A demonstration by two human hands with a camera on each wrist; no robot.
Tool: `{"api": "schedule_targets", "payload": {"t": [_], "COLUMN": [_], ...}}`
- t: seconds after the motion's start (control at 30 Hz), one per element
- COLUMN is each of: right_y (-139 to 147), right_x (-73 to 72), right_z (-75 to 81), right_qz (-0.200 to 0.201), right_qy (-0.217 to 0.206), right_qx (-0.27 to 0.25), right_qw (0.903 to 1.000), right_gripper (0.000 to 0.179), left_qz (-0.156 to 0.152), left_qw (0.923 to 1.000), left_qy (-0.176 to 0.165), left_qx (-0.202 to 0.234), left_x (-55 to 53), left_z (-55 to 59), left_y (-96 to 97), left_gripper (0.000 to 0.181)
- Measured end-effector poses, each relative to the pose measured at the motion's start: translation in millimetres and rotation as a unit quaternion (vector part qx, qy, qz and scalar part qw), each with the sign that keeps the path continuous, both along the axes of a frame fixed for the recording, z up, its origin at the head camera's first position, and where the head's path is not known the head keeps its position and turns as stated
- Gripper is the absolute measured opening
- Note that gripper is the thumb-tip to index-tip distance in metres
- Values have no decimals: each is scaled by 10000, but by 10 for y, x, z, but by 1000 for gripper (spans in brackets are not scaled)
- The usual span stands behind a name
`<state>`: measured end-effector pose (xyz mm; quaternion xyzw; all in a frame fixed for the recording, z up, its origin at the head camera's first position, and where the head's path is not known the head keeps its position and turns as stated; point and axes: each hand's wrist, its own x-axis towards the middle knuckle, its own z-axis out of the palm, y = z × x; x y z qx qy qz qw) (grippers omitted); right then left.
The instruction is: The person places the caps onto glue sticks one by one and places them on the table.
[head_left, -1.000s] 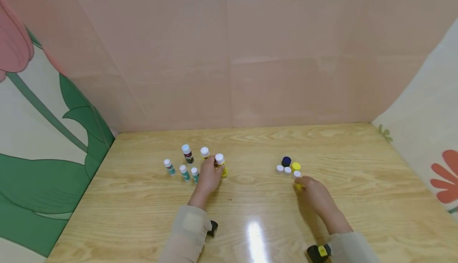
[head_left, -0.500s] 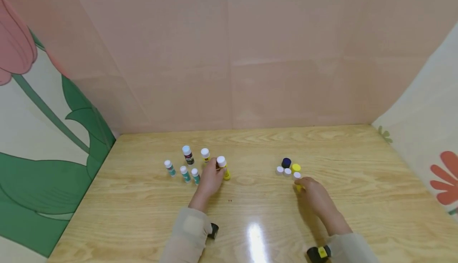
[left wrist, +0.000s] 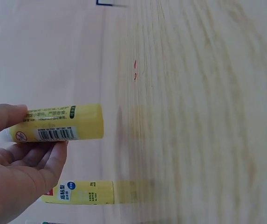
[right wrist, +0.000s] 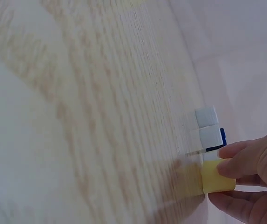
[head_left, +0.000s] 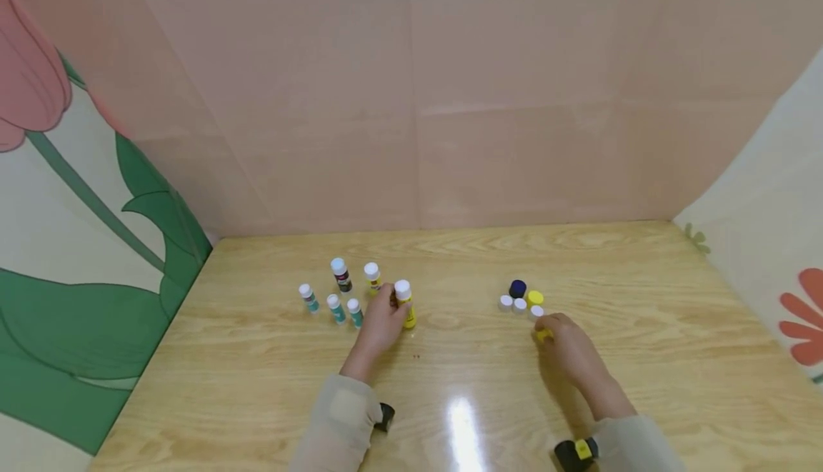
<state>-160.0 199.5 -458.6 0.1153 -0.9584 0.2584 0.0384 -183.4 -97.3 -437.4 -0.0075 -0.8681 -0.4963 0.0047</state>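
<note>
Two hands, both holding

Left hand (head_left: 381, 320) grips cylindrical yellow glue stick (left wrist: 63, 123), fingers curled, just above glossy pale wood-grain table (head_left: 225, 379); right hand (head_left: 574, 349) pinches round yellow cap (right wrist: 216, 178) resting on it. Creased pinkish sheet (head_left: 418, 115) behind, printed floral panels (head_left: 71, 322) either side.

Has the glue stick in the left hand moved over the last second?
Yes: in the head view, the glue stick has shifted slightly right and nearer, closing on the red marks on the table.
</note>
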Motion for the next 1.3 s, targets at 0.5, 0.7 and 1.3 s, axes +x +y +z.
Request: {"api": "schedule_targets", "payload": {"t": [0.5,0.7,1.3], "right_y": [10,-69,-231], "right_x": [52,108,219], "right_z": [49,108,239], "right_qz": [-167,-290,-307], "right_qy": [-29,150,633], "right_qx": [-471,-782,-1553], "right_qw": [9987,9964,9854], "right_gripper": [21,24,23], "left_qz": [-24,7,1], "left_qw": [9994,9991,9996], "left_qy": [-12,-64,99], "left_qx": [345,410,253], "left_x": [107,137,271], "left_z": [-10,-2,62], "left_y": [14,19,31], "left_gripper": [34,34,38]}}
